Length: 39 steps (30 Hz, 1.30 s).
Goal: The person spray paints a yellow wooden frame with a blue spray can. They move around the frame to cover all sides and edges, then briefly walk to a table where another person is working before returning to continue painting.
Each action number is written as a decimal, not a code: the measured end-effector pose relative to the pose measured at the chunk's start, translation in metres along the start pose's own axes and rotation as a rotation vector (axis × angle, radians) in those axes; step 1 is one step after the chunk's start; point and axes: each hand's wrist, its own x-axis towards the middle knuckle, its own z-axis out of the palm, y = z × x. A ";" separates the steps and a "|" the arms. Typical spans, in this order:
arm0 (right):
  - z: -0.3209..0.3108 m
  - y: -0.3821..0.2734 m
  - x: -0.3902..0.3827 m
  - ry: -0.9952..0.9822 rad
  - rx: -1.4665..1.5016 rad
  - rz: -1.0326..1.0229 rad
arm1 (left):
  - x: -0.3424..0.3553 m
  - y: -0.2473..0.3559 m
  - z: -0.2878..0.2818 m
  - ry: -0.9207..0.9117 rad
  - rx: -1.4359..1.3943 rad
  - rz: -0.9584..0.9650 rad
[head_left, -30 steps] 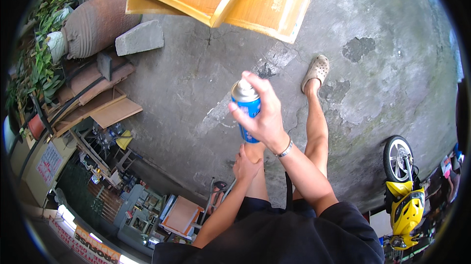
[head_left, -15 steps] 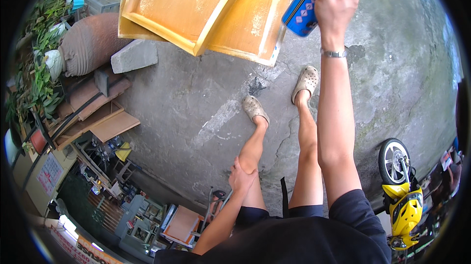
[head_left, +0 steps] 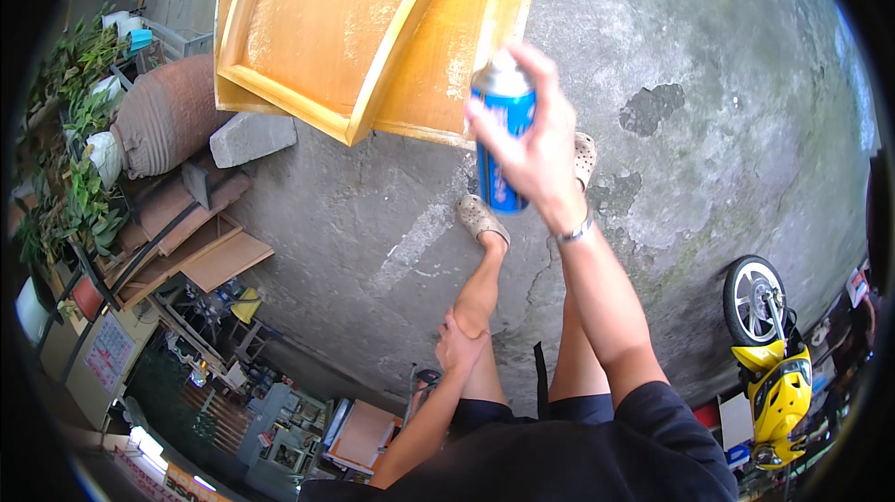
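The person's right hand (head_left: 541, 152) is raised in front of them with its fingers (head_left: 485, 120) wrapped tightly around a blue spray can (head_left: 503, 134), which stands roughly upright with its pale top toward a yellow-orange wooden frame (head_left: 373, 45). The can sits just in front of the frame's lower right edge, above the concrete floor (head_left: 709, 129); whether it touches the wood cannot be told. A bracelet (head_left: 578, 230) circles the right wrist. The left hand (head_left: 459, 345) rests low on the person's left knee, its fingers curled loosely over the leg and holding nothing else. Two feet in pale sandals (head_left: 480, 218) stand on the floor below the frame. To the left lie a large clay jar (head_left: 168, 115), a grey concrete block (head_left: 252, 137), potted plants (head_left: 79, 120) and stacked boards (head_left: 186, 241). A yellow scooter (head_left: 778, 381) stands well apart at the lower right.
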 end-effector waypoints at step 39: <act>0.060 0.001 -0.098 0.179 0.112 0.170 | 0.010 -0.042 0.003 -0.015 -0.049 0.049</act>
